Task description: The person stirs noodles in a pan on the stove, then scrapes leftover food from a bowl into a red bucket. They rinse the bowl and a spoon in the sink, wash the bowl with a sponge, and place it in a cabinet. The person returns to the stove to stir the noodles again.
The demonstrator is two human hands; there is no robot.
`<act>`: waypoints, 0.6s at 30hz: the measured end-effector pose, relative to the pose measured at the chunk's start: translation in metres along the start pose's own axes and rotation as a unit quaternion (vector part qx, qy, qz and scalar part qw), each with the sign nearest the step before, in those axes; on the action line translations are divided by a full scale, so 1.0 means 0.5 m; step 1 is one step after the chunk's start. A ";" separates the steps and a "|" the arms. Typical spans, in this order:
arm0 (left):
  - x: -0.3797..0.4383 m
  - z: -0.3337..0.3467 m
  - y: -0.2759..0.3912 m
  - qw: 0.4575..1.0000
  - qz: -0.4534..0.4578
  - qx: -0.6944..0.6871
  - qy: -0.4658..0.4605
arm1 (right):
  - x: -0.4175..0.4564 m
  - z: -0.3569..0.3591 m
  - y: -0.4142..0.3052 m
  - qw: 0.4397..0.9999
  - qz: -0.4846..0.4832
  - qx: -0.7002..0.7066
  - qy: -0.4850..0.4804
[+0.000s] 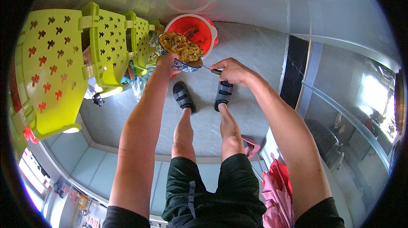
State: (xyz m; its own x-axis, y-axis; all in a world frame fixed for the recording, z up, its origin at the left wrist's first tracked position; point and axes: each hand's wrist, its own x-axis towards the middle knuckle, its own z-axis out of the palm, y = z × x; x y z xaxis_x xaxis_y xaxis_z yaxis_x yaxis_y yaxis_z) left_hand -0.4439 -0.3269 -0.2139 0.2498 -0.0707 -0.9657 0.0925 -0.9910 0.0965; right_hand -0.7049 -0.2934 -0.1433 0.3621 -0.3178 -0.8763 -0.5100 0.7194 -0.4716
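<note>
My left hand (170,61) grips the near rim of a blue-and-white patterned bowl (185,67), which is tilted towards a red bucket (204,33). Cooked food in brown sauce (181,47) fills the bowl. My right hand (231,70) is closed around the dark handle of a metal utensil (216,71). Its thin shaft runs left to the bowl's right side; its far end is hidden by the food or rim. The bucket has a pale rim and stands on the floor beyond the bowl, with dark scraps on its inner side.
A lime-green plastic rack (57,68) with perforated tiers stands to my left. A clear plastic bag (140,83) sits by its base. My sandalled feet (184,97) are on grey tiles (204,132). At right are a glossy panel (344,100) and a folded pink umbrella (277,196).
</note>
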 end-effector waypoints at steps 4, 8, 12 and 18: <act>0.016 -0.003 0.001 1.000 0.012 -0.005 0.000 | 0.006 -0.008 0.010 1.000 0.005 0.029 -0.006; 0.031 -0.002 0.005 1.000 0.025 0.005 -0.013 | 0.020 -0.018 0.022 0.999 0.020 0.032 -0.005; 0.075 -0.013 0.007 0.999 -0.003 0.035 0.017 | 0.030 -0.026 0.022 0.999 0.026 0.040 -0.024; 0.056 -0.026 0.019 0.997 0.029 0.074 -0.005 | 0.036 -0.042 0.035 0.995 0.043 0.084 -0.031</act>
State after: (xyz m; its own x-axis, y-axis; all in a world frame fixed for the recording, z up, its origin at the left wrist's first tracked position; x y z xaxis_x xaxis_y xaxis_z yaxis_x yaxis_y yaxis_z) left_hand -0.4235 -0.3367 -0.2368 0.2404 -0.1282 -0.9622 -0.0660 -0.9911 0.1155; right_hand -0.7237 -0.2998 -0.1695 0.3720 -0.2151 -0.9030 -0.4058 0.8372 -0.3666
